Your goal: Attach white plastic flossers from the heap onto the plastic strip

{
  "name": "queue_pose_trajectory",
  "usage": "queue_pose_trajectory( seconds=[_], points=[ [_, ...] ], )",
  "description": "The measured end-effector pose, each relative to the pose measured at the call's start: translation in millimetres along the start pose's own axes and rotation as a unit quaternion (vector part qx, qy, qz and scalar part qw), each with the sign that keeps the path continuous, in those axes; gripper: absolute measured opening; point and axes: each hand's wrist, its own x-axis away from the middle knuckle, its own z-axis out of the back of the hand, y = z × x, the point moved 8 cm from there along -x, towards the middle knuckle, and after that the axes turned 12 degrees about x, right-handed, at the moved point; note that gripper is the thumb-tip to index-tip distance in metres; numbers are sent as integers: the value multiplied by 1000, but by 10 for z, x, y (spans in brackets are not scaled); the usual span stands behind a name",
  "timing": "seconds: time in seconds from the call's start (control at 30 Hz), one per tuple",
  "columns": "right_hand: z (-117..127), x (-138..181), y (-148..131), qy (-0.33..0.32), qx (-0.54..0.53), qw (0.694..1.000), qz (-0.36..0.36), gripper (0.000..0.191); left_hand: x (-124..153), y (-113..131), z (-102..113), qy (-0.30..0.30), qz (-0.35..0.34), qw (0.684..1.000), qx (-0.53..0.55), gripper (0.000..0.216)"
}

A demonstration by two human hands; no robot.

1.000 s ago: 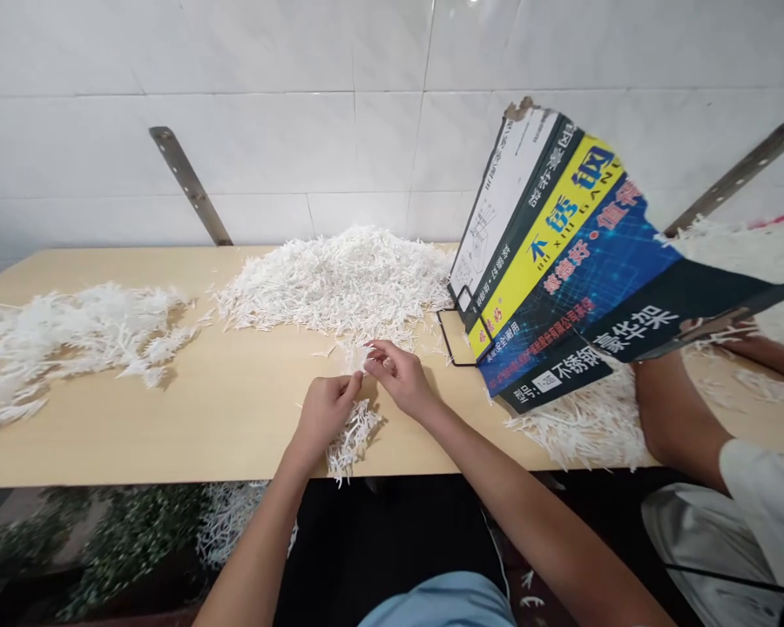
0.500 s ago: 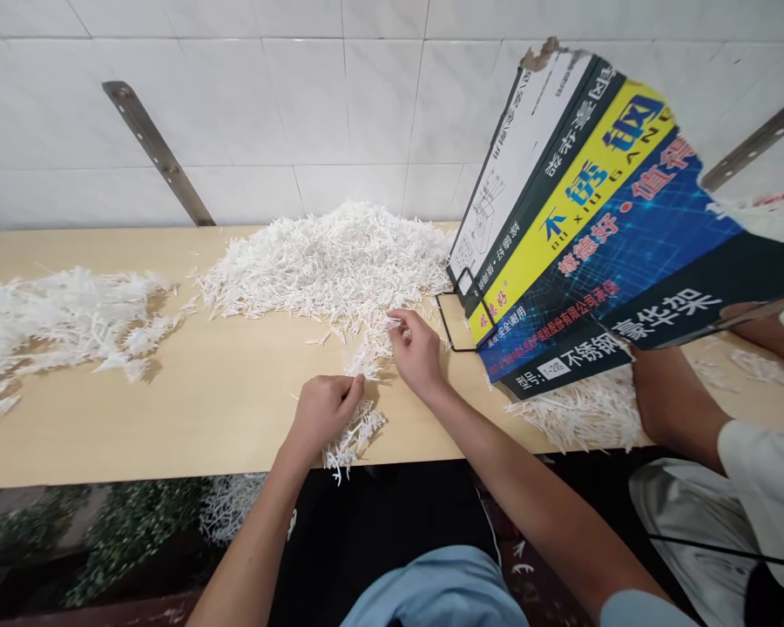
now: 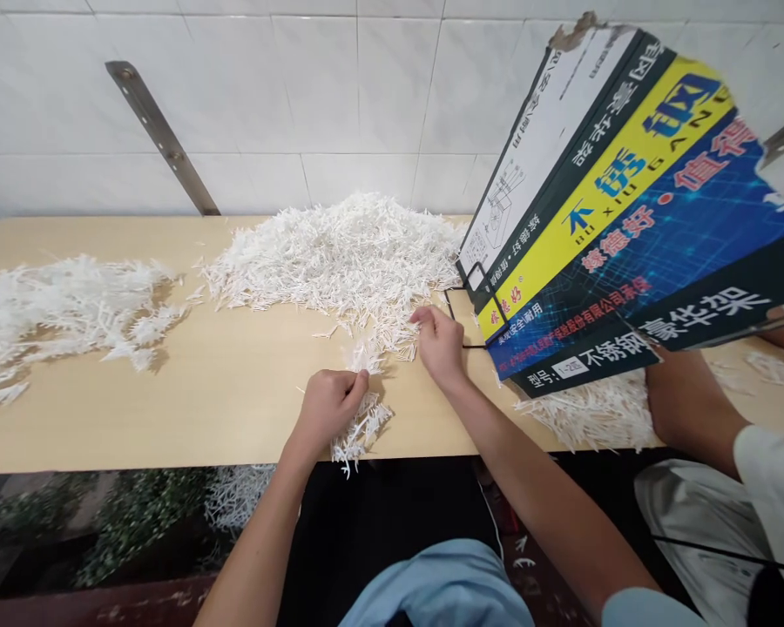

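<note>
My left hand (image 3: 330, 405) is closed round a bunch of white branched plastic pieces (image 3: 364, 427), which sticks out below and above the fist near the table's front edge. My right hand (image 3: 441, 348) is a little farther back and to the right, its thumb and fingertips pinched together at the near edge of a heap of small white plastic sticks (image 3: 340, 252). Whatever lies between those fingertips is too small to make out. Loose sticks trail from the heap toward my left hand.
A looser spread of white branched pieces (image 3: 65, 305) covers the table's left part. To the right, a printed cardboard sheet (image 3: 601, 226) stands in a black wire holder (image 3: 454, 318). Behind it a co-worker's arm (image 3: 686, 409) rests by another white pile (image 3: 594, 414). A tiled wall (image 3: 314, 87) backs the table.
My right hand has moved a little right, away from my left hand and the bunch. My left hand keeps its hold on the bunch. The view has shifted slightly.
</note>
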Motion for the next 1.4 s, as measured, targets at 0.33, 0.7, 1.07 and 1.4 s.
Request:
queue_pose_trajectory(
  seconds=[0.33, 0.7, 1.07, 1.4],
  points=[
    [-245, 361, -598, -147, 3, 976, 159, 32, -59, -19, 23, 45, 14, 999, 9, 55],
    [-28, 52, 282, 77, -243, 956, -144, 40, -7, -38, 33, 43, 29, 998, 24, 56],
    [-291, 126, -163, -120, -334, 932, -76, 31, -45, -36, 29, 31, 35, 998, 45, 59],
    [-355, 122, -74, -155, -286, 940, -103, 43, -46, -33, 43, 34, 37, 997, 65, 57]
  ],
)
